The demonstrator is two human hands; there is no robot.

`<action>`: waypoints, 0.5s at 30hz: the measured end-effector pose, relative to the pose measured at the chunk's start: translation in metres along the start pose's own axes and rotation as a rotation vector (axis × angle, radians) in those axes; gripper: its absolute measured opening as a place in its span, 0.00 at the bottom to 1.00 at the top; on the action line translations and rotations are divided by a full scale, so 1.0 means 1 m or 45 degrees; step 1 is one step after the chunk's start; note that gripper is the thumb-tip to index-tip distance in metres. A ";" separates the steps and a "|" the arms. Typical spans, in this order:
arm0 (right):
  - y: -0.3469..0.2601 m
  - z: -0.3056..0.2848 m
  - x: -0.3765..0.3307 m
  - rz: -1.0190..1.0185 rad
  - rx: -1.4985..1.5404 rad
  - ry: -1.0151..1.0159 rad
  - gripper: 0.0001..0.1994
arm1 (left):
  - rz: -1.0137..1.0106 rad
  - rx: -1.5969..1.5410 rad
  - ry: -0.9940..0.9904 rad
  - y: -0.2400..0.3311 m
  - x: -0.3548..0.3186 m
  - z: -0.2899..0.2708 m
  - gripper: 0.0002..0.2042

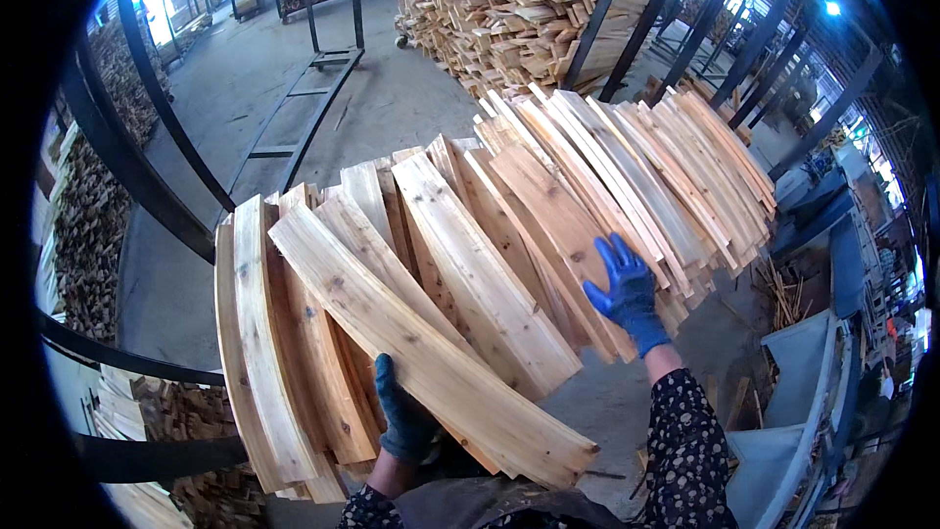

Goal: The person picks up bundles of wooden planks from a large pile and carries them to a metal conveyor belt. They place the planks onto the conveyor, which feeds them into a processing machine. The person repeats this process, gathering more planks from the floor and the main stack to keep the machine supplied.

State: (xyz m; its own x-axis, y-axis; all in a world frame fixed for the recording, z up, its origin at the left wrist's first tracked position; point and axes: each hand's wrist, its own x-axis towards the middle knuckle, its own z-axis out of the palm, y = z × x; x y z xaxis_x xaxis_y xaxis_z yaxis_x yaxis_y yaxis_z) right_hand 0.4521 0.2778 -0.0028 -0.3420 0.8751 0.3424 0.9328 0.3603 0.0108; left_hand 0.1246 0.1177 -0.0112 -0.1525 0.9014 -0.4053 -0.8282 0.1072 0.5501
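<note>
My left hand (406,419), in a dark teal glove, grips the near part of a long wooden board (431,348) by its left edge, the thumb up along the side; its other fingers are hidden under the wood. That board lies slantwise over a row of similar boards (485,279), pale and tan with dark knots. My right hand (627,296), in a bright blue glove, rests with spread fingers on a reddish-brown board (550,227) farther right. Beyond it, more boards stand on edge, packed side by side (666,171).
Black metal posts (147,167) stand at the left, with stacked wood behind them. A tall lumber pile (499,10) rises ahead, beside a low metal frame (304,122) on the concrete floor. Grey-blue machinery (798,402) lines the right side, near scattered offcuts (783,294).
</note>
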 end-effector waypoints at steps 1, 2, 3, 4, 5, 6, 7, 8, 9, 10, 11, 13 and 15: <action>0.001 0.002 0.003 0.011 0.052 0.070 0.37 | 0.004 -0.013 -0.001 0.000 -0.001 0.003 0.36; 0.004 0.005 0.003 0.028 0.104 0.130 0.36 | -0.003 -0.023 0.005 -0.001 -0.002 0.004 0.37; -0.001 0.005 0.003 0.051 0.164 0.174 0.35 | 0.003 -0.029 0.012 -0.003 -0.001 -0.003 0.37; -0.010 0.006 0.005 0.134 0.190 0.268 0.31 | 0.008 -0.034 0.017 -0.007 0.004 -0.011 0.37; -0.010 0.004 0.002 0.147 0.138 0.409 0.28 | -0.008 -0.045 0.001 -0.010 0.008 -0.013 0.37; -0.030 -0.009 0.009 0.092 0.123 0.514 0.27 | -0.029 -0.075 -0.047 -0.009 0.007 -0.012 0.37; -0.056 -0.023 0.015 0.037 0.113 0.614 0.26 | 0.005 -0.029 0.026 -0.007 0.004 -0.013 0.37; -0.071 -0.025 0.009 -0.014 0.317 0.418 0.27 | 0.015 0.017 0.066 -0.007 0.003 -0.007 0.37; -0.086 -0.024 0.001 -0.068 0.527 0.232 0.28 | 0.036 0.064 0.102 -0.006 0.004 -0.004 0.37; -0.101 -0.018 -0.007 0.077 0.711 -0.103 0.30 | 0.067 0.101 0.107 -0.005 0.004 -0.007 0.38; -0.112 -0.018 -0.016 0.229 0.875 -0.434 0.31 | 0.090 0.129 0.096 -0.006 0.003 -0.008 0.38; -0.134 -0.020 -0.020 0.223 0.727 -0.608 0.36 | 0.140 0.059 0.013 -0.005 0.003 -0.006 0.38; -0.167 -0.026 -0.029 0.060 0.830 -0.658 0.36 | 0.190 0.114 0.003 -0.003 0.008 -0.028 0.42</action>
State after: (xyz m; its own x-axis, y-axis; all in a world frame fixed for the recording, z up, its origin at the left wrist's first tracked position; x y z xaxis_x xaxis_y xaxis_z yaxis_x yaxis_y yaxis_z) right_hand 0.3095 0.1844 0.0097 -0.4613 0.8750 -0.1472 0.7490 0.2951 -0.5932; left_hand 0.1107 0.1123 -0.0368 -0.2717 0.9090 -0.3162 -0.7449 0.0094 0.6671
